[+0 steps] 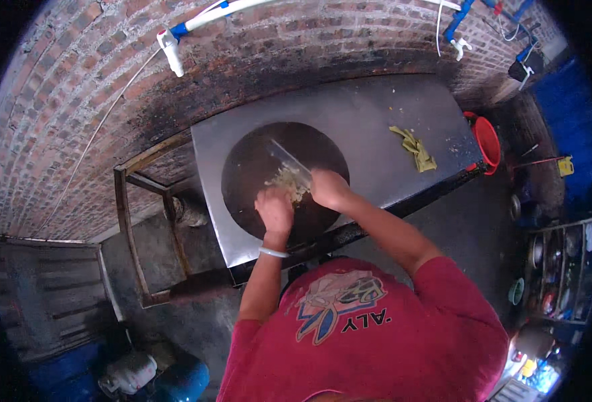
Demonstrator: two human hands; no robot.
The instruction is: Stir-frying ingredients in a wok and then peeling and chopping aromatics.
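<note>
My right hand (329, 189) is closed round the handle of a kitchen knife (290, 156), its thin blade slanting to the far left over the round dark chopping board (248, 157). Pale yellow-green chopped vegetable (284, 178) lies in a small heap under and beside the blade. My left hand (275, 208), a pale bangle on its wrist, presses on the near side of this heap with bent fingers; its fingertips are partly lost among the pieces. Farther right on the metal tabletop rests a bunch of limp yellow-green leafy vegetable (416, 150), touched by neither hand.
The chopping board lies on a metal-topped table (370, 110) against a brick wall (296, 50). Beyond the table's right end is a red bucket (487, 143). An open wooden frame (127, 221) stands at left. A shelf rack (564, 268) and a gas cylinder (183, 380) stand farther off.
</note>
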